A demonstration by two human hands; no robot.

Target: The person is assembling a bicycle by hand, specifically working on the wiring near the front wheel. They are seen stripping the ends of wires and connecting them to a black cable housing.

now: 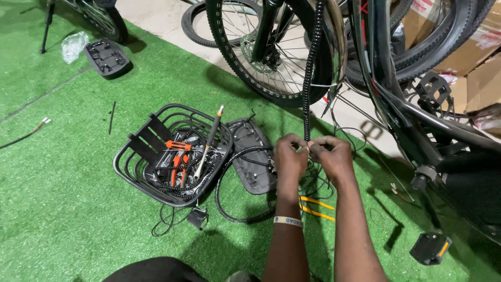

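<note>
My left hand point(289, 156) and my right hand point(331, 155) meet over green artificial turf point(62, 198), fingertips pinched together on the lower end of a black coiled cable point(311, 62). The cable hangs down from the black bicycle point(396, 99) above. My left wrist wears a pale wristband point(288, 221). Under my forearms lie yellow-handled pliers point(317, 208). A black plastic plate point(253, 155) and a loop of black cable point(229, 180) lie just left of my left hand.
A black wire basket point(130, 156) at the left holds orange-handled pliers point(179, 166), a long tool point(207, 142) and cables. A loose pedal point(430, 248) lies at the right. Bicycle wheels point(271, 57), cardboard boxes point(480, 47) and another black plate point(107, 56) stand behind.
</note>
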